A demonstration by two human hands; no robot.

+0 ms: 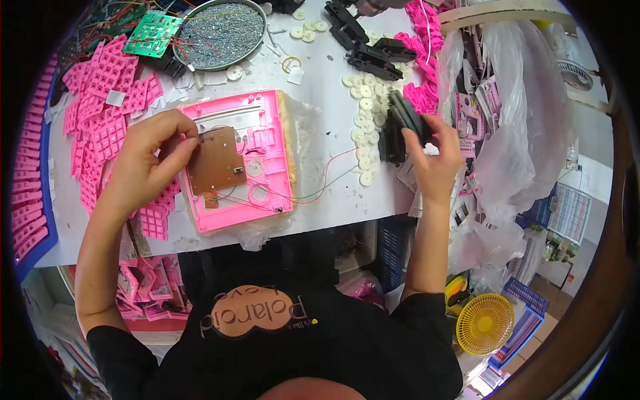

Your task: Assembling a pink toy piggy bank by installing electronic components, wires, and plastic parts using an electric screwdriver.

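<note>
The left hand [157, 152], fingertips nearly closed, was at the corner of the brown board [217, 167] on the pink housing [247, 216]; whether it gripped anything, I could not tell. The right hand [438, 159] pinched a black part [408, 115] near white discs [366, 104]. Careful handling probably required a steady board and slack wires [313, 198].
</note>
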